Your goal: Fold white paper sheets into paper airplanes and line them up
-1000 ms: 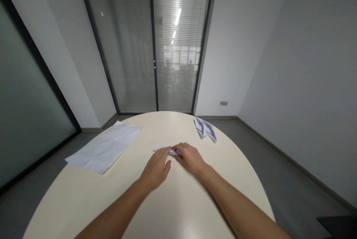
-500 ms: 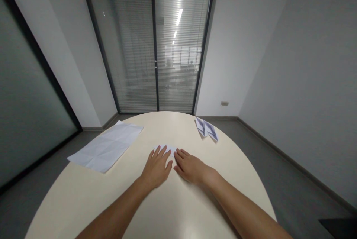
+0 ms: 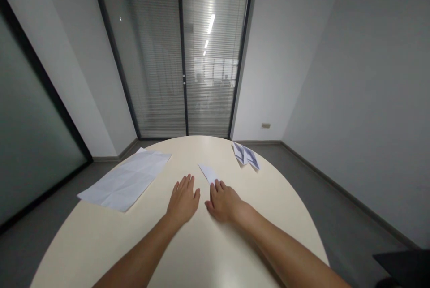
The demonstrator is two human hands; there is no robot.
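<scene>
A small folded white paper (image 3: 208,173) lies on the round cream table (image 3: 201,252), pointing away from me. My right hand (image 3: 224,200) rests flat on the table with its fingertips on the near end of that paper. My left hand (image 3: 183,199) lies flat on the bare tabletop just left of it, fingers apart, touching no paper. Neither hand grips anything.
A large creased white sheet (image 3: 126,179) lies at the table's left edge. Two folded printed papers (image 3: 246,155) sit at the far right. Beyond the table are glass doors with blinds (image 3: 181,55) and grey floor.
Both hands were closed over the folded paper a second ago, then flattened on it. Now the paper lies turned lengthwise away from me, and my left hand has come off it.
</scene>
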